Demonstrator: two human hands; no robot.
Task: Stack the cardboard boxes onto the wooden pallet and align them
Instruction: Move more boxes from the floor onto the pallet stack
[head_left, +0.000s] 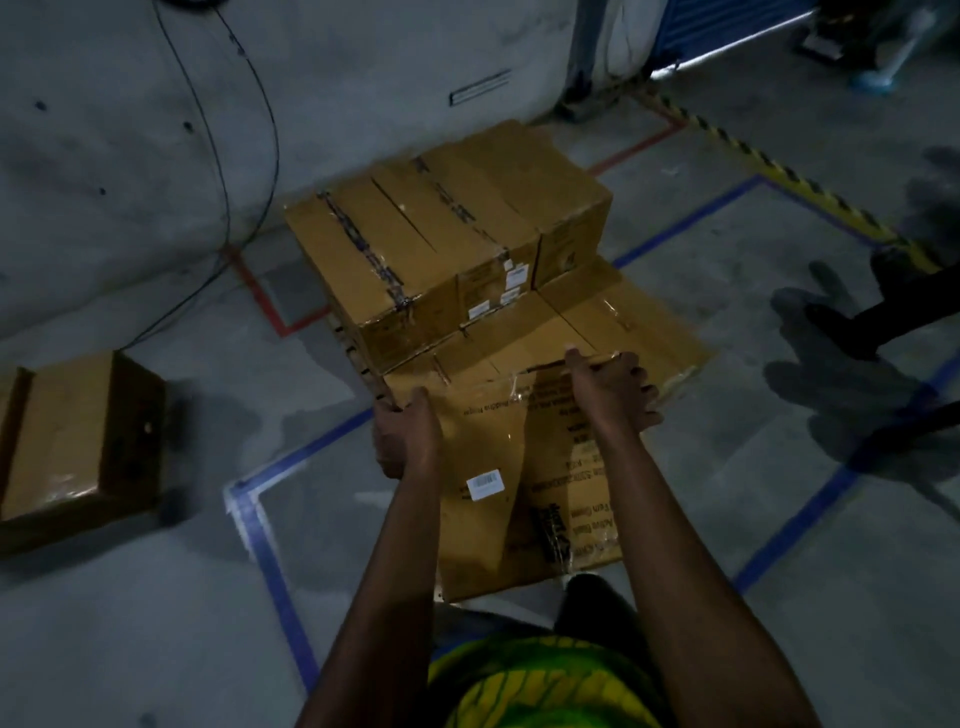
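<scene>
A: Where is the carried cardboard box (524, 467) found?

B: It is held low in front of the body, its far edge meeting the lower layer of boxes (613, 322) inside the blue floor tape (265, 551). Behind that layer a row of stacked boxes (447, 244) is seen against the wall.

A: How is it gripped?

B: The left hand (402, 441) is wrapped over the far-left corner, fingers curled down out of sight. The right hand (610, 389) is closed over the far edge, thumb on top, fingers (641, 387) bent around the rim. Both are clamped on the box.

A: How may it be expected to handle?

B: It is judged stiff and fairly heavy, since both arms are extended. The clear tape on top looks slick, so the edges and corners are the better holds; the underside would be safer for a lift.

A: What cannot be made out?

B: No wooden pallet is visible; it is presumably covered by the boxes. The printing is too blurred to be read. The loose box (78, 441) on the left is cut by the frame, and the dark shapes on the right cannot be identified.
</scene>
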